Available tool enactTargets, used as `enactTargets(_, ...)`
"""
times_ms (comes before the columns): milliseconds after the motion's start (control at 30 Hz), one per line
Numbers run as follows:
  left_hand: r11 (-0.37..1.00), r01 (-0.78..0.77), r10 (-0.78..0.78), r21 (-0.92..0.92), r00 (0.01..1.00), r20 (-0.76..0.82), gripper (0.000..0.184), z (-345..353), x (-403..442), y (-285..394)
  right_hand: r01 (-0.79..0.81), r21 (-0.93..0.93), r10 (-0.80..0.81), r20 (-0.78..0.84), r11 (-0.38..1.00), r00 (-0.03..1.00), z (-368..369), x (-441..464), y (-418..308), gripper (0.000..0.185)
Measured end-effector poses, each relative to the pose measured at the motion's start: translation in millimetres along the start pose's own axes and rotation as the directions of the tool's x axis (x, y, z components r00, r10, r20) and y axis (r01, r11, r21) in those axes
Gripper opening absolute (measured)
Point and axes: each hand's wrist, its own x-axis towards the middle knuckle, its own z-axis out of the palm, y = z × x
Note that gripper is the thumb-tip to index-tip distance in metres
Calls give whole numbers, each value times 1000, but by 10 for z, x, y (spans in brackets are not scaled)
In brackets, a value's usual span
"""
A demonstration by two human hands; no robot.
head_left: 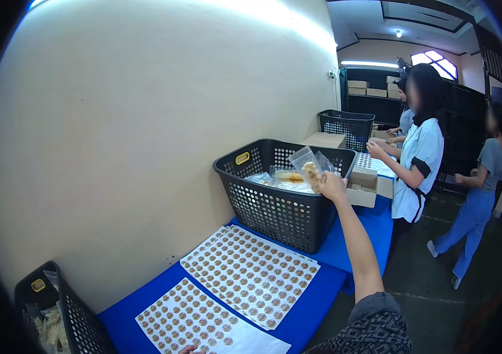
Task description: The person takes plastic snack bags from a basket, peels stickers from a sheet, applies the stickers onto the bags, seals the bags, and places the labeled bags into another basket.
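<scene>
My right hand [332, 186] reaches out to the large black basket [274, 206] and is closed on a clear plastic bag [309, 165] with pale yellowish pieces in it. The bag is at the basket's right side, above other clear packets [289, 177] lying inside. At the bottom edge, only fingertips of my left hand [189, 349] show, at a white sheet of round brown stickers [189, 312]; the rest of this hand is out of view. Part of that sheet has no stickers on it. Behind it lies a stack of fuller sticker sheets [251, 271].
A second black basket [80, 318] with filled packets stands at lower left. Blue cloth [139, 304] covers the table along the wall. Beyond the large basket are an open cardboard box [363, 194] and another basket [345, 127]. Several people [419, 147] stand at right.
</scene>
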Motion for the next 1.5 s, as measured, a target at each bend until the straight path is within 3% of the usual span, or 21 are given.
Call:
enactTargets(233, 965, -252, 258, 70, 962, -94, 19, -211, -102, 409, 20, 41, -13, -176, 999, 984, 268, 12, 38, 37)
enactTargets(300, 892, -397, 433, 217, 888, -153, 17, -373, -161, 648, 182, 79, -133, -417, 980, 899, 217, -93, -80, 30)
enactTargets(400, 739, -515, 655, 436, 702, -280, 34, -734, -247, 1037, 390, 130, -261, -549, 912, 794, 104, -335, -390, 27)
enactTargets(433, 691, -548, 705, 471, 654, -274, 24, -832, -349, 1230, 460, 103, -325, -575, 882, 751, 128, -437, -480, 25)
enactTargets(500, 571, -583, 801, 578, 549, -239, 21, -874, -590, 1711, 526, 157, -359, -569, 836, 740, 233, -702, -710, 24)
enactTargets(633, 306, -337, 905, 891, 394, -162, 16, -1318, -842, 2503, 606, 547, -534, -309, 577, 787, 584, -1488, -1267, 26)
enactTargets(700, 272, -88, 886, 958, 411, -214, 22, -1391, -803, 2803, 583, 691, -679, -180, 427, 711, 1045, -2033, -1432, 31)
enactTargets(767, 77, 178, 846, 981, 509, -159, 42, -1716, -736, 2883, 492, 796, -817, 7, 353, 576, 1479, -2759, -1535, 36)
enactTargets(800, 88, 194, 845, 977, 504, -177, 42, -1904, -717, 2817, 373, 815, -837, 229, 444, 497, 1686, -3151, -1549, 42)
enactTargets(833, 13, 426, 737, 905, 607, -296, 60, -2102, -694, 2751, 461, 783, -888, 243, 417, 390, 1704, -3515, -1575, 53)
enactTargets(867, -104, 611, 610, 784, 662, -435, 78, -2288, -676, 2686, 535, 673, -856, 454, 511, 247, 1850, -3853, -1515, 63)
enactTargets(900, -99, 617, 606, 781, 660, -445, 78, -2486, -674, 2594, 593, 533, -755, 622, 603, 209, 1962, -4214, -1439, 75)
enactTargets(933, -148, 680, 385, 718, 709, -591, 92, -2671, -677, 2481, 525, 567, -723, 674, 635, 148, 1807, -4353, -1475, 76)
enactTargets(967, -217, 719, 144, 660, 693, -707, 105, -2758, -658, 2413, 519, 577, -736, 657, 630, 164, 1449, -4417, -1584, 65)
enactTargets(1033, -200, 713, 2, 672, 686, -727, 108, -2665, -600, 2392, 909, 245, -941, 130, 336, 313, 1427, -4558, -1513, 49)
enactTargets(1100, -219, 606, -162, 764, 750, -641, 104, -2669, -522, 2329, 913, 270, -952, 99, 307, 291, 1518, -4568, -1485, 52)
enactTargets(1167, -296, 587, -137, 753, 755, -642, 91, -2639, -485, 2310, 914, 295, -960, 62, 278, 272, 1597, -4595, -1492, 55)
enactTargets(1233, -361, 526, -65, 770, 810, -583, 79, -2612, -496, 2366, 561, 709, -885, 457, 426, 94, 1597, -4623, -1532, 55)
enactTargets(1367, -343, 506, 81, 791, 855, -512, 53, -2559, -488, 2404, 570, 716, -903, 413, 403, 120, 1596, -4700, -1553, 46)
enactTargets(1433, -297, 503, 281, 812, 858, -429, 28, -2609, -447, 2373, 582, 718, -914, 388, 383, 123, 1722, -4721, -1495, 43)
enactTargets(1500, -293, 506, 343, 811, 848, -405, 23, -2608, -461, 2371, 597, 716, -924, 360, 361, 128, 1804, -4740, -1439, 41)
